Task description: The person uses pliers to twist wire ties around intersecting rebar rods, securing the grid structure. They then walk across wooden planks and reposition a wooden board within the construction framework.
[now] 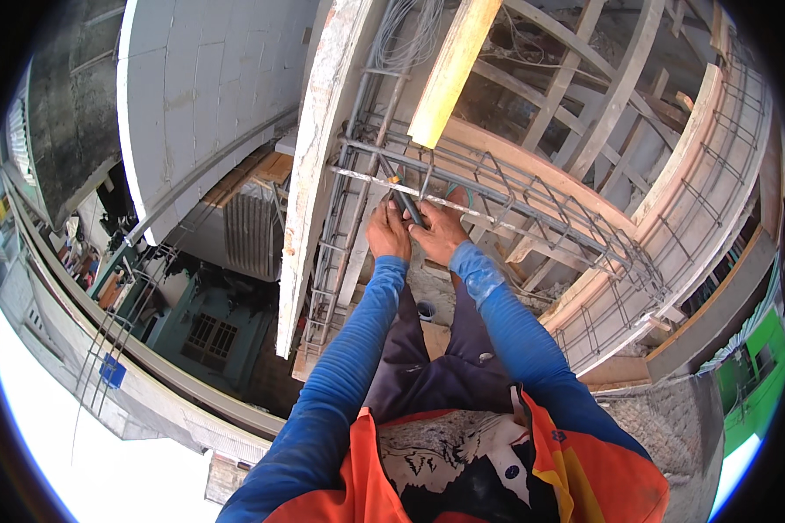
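Close together in the middle, my left hand (387, 230) and my right hand (441, 230) are both closed around a dark-handled tool (405, 202). It looks like pincers, though its jaws are hard to make out. The tool's upper end meets a pale, spattered steel bar (445, 202), beside a small yellow-orange spot. That bar crosses a rebar cage (532, 209) of long rods and bent stirrups, which runs off to the right just beyond my hands. My feet are partly hidden behind my hands and the cage.
A yellow timber (455, 74) points down toward the cage, with a loose wire coil (410, 35) beside it. A pale plank (318, 166) stands at left, next to a deep drop to lower buildings. Timber formwork (576, 292) and crossed wooden struts (610, 96) lie to the right.
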Demonstrator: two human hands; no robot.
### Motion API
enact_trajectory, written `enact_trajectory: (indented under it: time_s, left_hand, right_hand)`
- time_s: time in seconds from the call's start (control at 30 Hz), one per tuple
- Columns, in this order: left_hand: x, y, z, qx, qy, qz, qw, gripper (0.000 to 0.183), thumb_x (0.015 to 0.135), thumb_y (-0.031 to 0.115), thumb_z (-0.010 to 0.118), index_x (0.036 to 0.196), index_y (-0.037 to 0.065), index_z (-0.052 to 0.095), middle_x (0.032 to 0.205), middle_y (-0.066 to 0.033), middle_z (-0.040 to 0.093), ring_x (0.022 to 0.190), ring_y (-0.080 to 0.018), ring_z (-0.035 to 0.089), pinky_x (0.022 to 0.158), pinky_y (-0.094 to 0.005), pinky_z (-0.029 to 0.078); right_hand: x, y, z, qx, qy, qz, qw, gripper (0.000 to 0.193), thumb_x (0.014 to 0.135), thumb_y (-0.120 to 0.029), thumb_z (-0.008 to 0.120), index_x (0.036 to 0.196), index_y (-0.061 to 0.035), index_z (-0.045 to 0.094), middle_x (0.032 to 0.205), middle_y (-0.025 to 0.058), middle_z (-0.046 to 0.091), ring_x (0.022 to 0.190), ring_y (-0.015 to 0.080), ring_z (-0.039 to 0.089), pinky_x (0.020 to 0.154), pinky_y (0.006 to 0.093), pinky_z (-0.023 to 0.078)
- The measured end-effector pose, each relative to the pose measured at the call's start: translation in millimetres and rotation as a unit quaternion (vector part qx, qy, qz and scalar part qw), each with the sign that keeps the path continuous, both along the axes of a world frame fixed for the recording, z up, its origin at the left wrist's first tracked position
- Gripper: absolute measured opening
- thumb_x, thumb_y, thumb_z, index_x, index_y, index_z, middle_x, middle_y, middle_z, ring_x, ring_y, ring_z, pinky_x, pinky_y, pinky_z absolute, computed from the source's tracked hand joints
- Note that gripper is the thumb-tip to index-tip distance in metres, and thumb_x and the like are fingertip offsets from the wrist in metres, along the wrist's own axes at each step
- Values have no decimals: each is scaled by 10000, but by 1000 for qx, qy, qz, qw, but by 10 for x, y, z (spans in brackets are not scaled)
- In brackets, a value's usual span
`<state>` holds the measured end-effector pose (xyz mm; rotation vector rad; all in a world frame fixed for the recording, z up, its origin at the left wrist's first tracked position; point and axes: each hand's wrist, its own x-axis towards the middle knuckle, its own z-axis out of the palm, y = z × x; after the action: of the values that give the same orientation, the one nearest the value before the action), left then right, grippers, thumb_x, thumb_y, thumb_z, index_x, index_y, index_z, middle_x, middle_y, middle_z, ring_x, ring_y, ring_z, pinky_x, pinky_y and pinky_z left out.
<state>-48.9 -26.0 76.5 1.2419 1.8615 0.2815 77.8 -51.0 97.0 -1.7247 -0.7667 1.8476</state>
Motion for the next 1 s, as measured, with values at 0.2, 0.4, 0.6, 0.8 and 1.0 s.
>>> enact_trajectory:
  time_s: [0.2,0.4,0.6,0.8,1.0]
  left_hand:
    - [72,30,286,-116,-22,-12,993,352,1038,251,428,1120,-27,626,923,-278,677,906,-463,645,785,-494,495]
    - [-178,-253,295,-112,56,-134,983,363,1050,288,380,1143,15,599,1045,-290,643,988,-461,611,833,-512,465]
    - [-273,-294,867,-150,-29,-173,973,337,1043,332,426,973,57,609,831,-213,651,805,-455,620,707,-501,470]
    - [-300,-115,1397,-25,-82,-104,991,366,1050,310,449,839,35,567,642,-116,555,586,-299,561,588,-402,451]
    - [-261,721,1855,-11,-239,197,951,319,1049,372,457,850,128,508,593,68,358,460,-23,296,405,-231,242]
  right_hand:
    - [-175,-32,69,-86,-85,-12,993,261,881,-140,552,1124,-50,522,1057,219,657,1025,422,622,879,474,492]
    - [-222,-252,317,-198,-112,9,974,166,896,-117,547,1035,-47,489,929,224,621,879,419,627,774,466,472]
    - [-55,-755,774,-174,-146,61,972,179,883,-113,553,1040,-52,494,924,238,627,911,434,626,779,481,471]
    - [278,-952,1489,66,-271,179,943,279,818,-103,585,1092,-55,561,1074,241,621,1071,467,560,939,500,450]
    - [507,-1319,1795,86,-275,117,950,333,786,-115,588,1114,-58,586,1124,192,645,1219,435,481,1036,503,394]
